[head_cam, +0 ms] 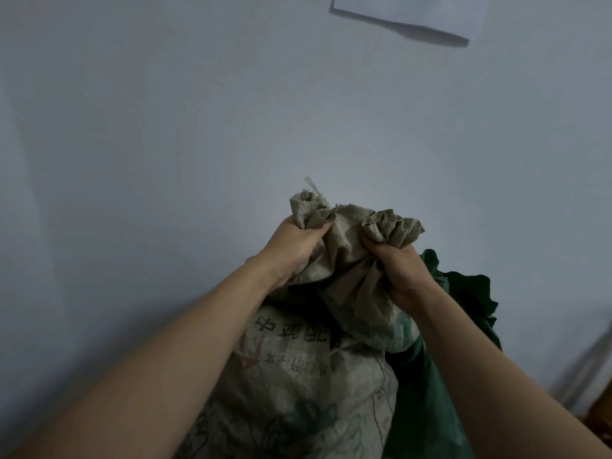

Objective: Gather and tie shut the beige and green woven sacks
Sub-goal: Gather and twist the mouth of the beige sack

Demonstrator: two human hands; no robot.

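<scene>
Beige woven fabric fills both fists. At the top of the beige sack [298, 376], the left hand [294, 246] is clenched round one gathered ear of its mouth and the right hand [400, 273] round the other. The two bunches are near each other and not yet crossed. The green sack [463, 309] stands just beside the beige sack, on its right side and partly behind it, its mouth loose and held by neither hand. A frayed strand [311, 185] sticks up from the bunch in the left hand.

Likely trouble: the weave looks slick, so an ear could slide out of a fist while the two are crossed. The ears also stand short above the full body, so a knot may sit shallow and work loose. The untended green sack could slump open.

Count: two sacks, one beige and one green; two hands; two gathered ears; one frayed strand
</scene>
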